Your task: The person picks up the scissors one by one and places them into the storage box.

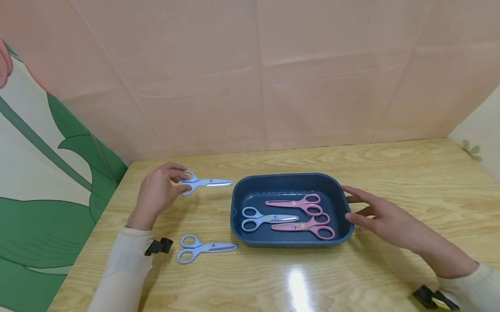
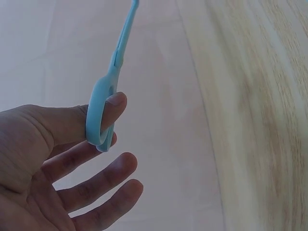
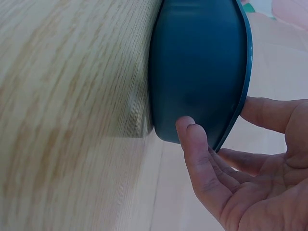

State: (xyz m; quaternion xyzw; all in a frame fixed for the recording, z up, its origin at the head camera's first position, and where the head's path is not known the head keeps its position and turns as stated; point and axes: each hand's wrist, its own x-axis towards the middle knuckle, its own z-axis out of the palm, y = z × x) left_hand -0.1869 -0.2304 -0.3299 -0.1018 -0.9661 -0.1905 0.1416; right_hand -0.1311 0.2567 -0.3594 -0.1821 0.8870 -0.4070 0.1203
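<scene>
My left hand [image 1: 156, 196] pinches light-blue scissors [image 1: 209, 182] by the finger loops, above the table left of a dark-blue plastic tray [image 1: 288, 244]. In the left wrist view these scissors [image 2: 100, 103] are edge-on, blades pointing up and away, with the thumb through a loop and the other fingers spread. My right hand [image 1: 381, 220] holds the tray's right end, thumb and fingers at the rim and outer wall. Inside the tray lie blue scissors [image 1: 268, 218], upper pink scissors [image 1: 298, 203] and lower pink scissors [image 1: 305, 227]. Another blue pair of scissors [image 1: 204, 248] lies on the table.
The wood-grain table [image 1: 353, 291] runs back to a pinkish wall covering [image 1: 261, 82]. A green leaf-patterned panel [image 1: 29, 221] stands along the left side, and a pale panel [image 1: 498, 125] on the right. Both forearms carry black wrist mounts.
</scene>
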